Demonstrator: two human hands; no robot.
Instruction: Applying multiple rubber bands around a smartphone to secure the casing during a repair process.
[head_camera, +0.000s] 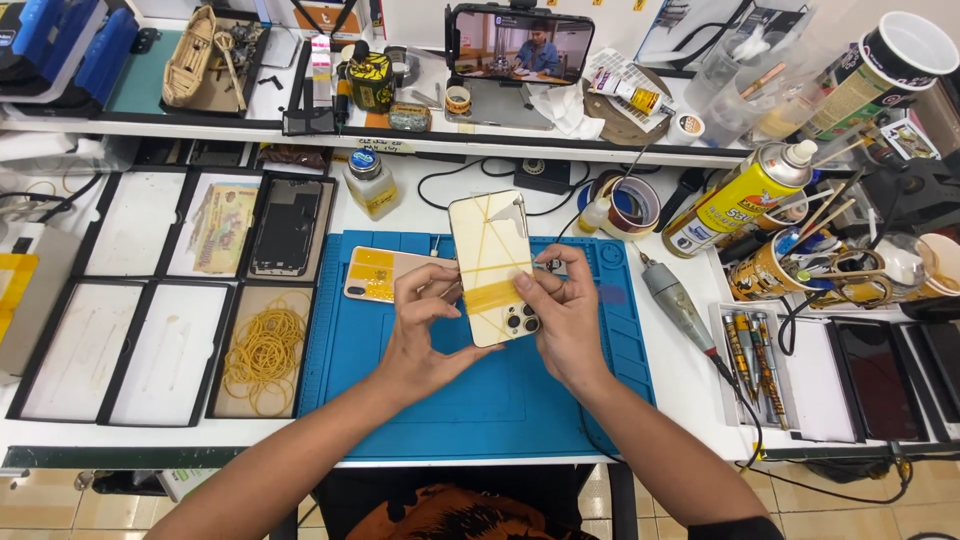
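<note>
Both my hands hold a gold smartphone (489, 250) back side up above a blue work mat (480, 400). Yellow rubber bands cross its back, and a wide yellow band wraps it just above the camera lenses. My left hand (425, 330) grips the phone's left edge with fingers on the band. My right hand (562, 310) pinches the right edge at the same band. A second gold phone (375, 273) with yellow tape lies flat on the mat behind my left hand.
A tray of yellow rubber bands (265, 345) sits left of the mat, beside a tray with a dark phone frame (287, 228). A rotary tool (672, 298), screwdrivers (748, 350), a spray can (735, 195) and tape rolls (632, 203) crowd the right. A phone on a stand (518, 45) plays video.
</note>
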